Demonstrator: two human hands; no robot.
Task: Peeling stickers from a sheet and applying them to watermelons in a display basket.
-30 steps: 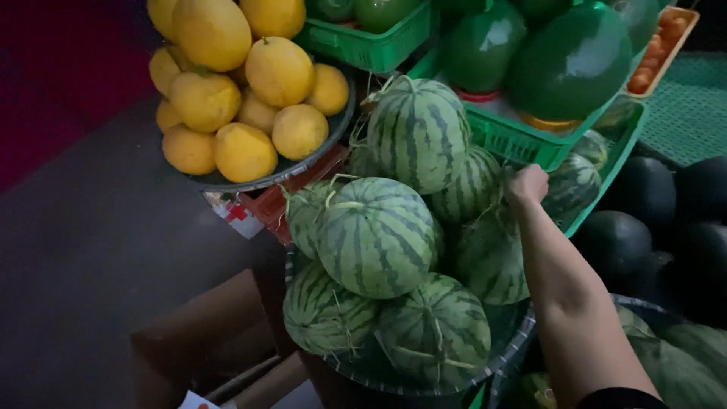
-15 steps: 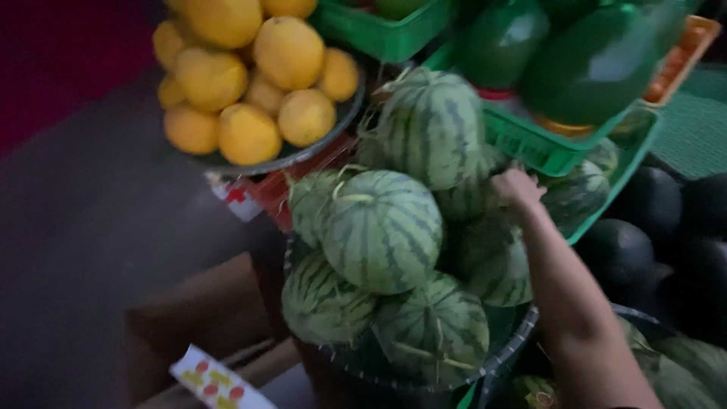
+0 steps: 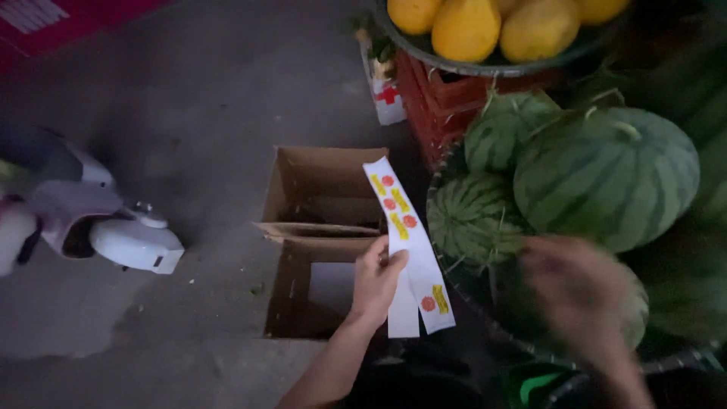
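My left hand (image 3: 376, 279) pinches a long white sticker strip (image 3: 405, 241) with red and yellow round labels, held over an open cardboard box (image 3: 322, 235). My right hand (image 3: 579, 295) is blurred by motion in front of a basket of striped green watermelons (image 3: 606, 174). It holds nothing that I can see, with the fingers loosely spread. A smaller watermelon (image 3: 473, 220) lies just right of the strip.
Yellow melons (image 3: 485, 26) fill a round tray at the top, over a red crate (image 3: 447, 110). A small carton (image 3: 382, 87) stands beside the crate. A white scooter front (image 3: 113, 227) sits at the left on the grey floor.
The view has swung down and left. My right hand has pulled back from the watermelons at the green crate. My left hand with the sticker strip has come into view over the box.
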